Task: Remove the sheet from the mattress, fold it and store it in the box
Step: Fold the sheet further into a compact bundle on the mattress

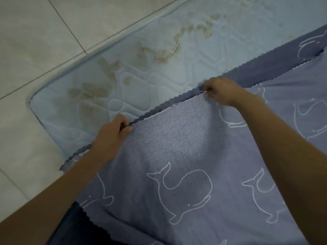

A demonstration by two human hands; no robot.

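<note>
A blue-grey sheet [185, 156] printed with white whale outlines lies doubled over on the pale blue quilted mattress [141, 68]. Its scalloped edges run diagonally from lower left to upper right. My left hand [113, 133] pinches the top layer's edge near the middle left. Further along the same edge, my right hand [221, 91] pinches it too. The fabric between the two hands is pulled fairly taut. The mattress is bare and stained beyond the edge. No box is in view.
The mattress lies directly on a floor of large pale tiles [35, 41], which fills the left and upper left. The rounded mattress corner [33, 98] is at the left. A darker blue layer [74, 227] shows at the bottom left.
</note>
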